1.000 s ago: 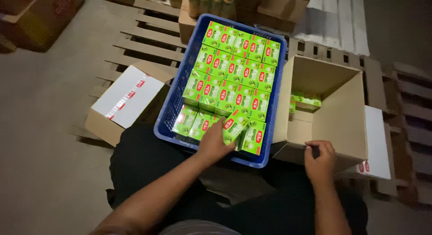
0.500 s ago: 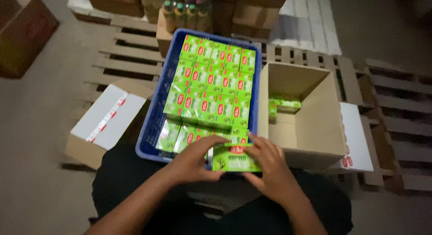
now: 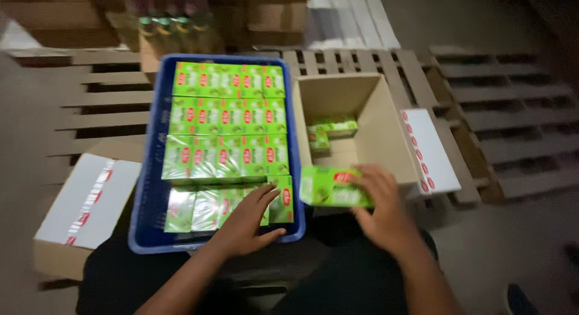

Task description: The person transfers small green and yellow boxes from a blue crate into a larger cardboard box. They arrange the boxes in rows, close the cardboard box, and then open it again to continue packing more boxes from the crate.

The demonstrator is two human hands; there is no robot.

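While the crate stays full: a carton has left it.
Right hand [image 3: 386,221]: grips green carton [image 3: 335,186] beside the cardboard box [image 3: 386,140].
Left hand [image 3: 244,221]: open, resting on cartons in the blue crate [image 3: 148,188].

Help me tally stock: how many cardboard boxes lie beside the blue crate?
2. An open box stands right of the crate, holding a few green cartons; a taped box lies to its left. More boxes stacked behind are too blurred to count.

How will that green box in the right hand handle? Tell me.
Probably light: the right hand carries the green box alone. Likely stiff, since its edges look straight and flat in the grip. Its glossy faces may be a bit slippery, and flat sides mean it should not roll.
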